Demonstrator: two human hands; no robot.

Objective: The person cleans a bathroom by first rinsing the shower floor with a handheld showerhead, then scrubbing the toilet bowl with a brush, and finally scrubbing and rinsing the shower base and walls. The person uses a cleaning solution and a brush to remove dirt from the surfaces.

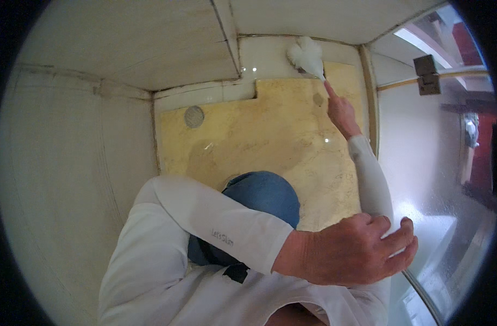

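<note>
Head view: my right grip (pixel 343 115) closed on white brush (pixel 307 55); left grip (pixel 349 251) half-curled, contents I cannot tell. Brush may twist if snagged on yellow floor's (pixel 254 127) edge.

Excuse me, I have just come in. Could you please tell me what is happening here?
A person is reaching over a yellow floor. The right hand grips the handle of a white brush, whose head is near the far wall; I cannot tell if it touches anything. The left arm crosses the body, and the left hand, fingers half curled, seems to hold nothing.
</note>
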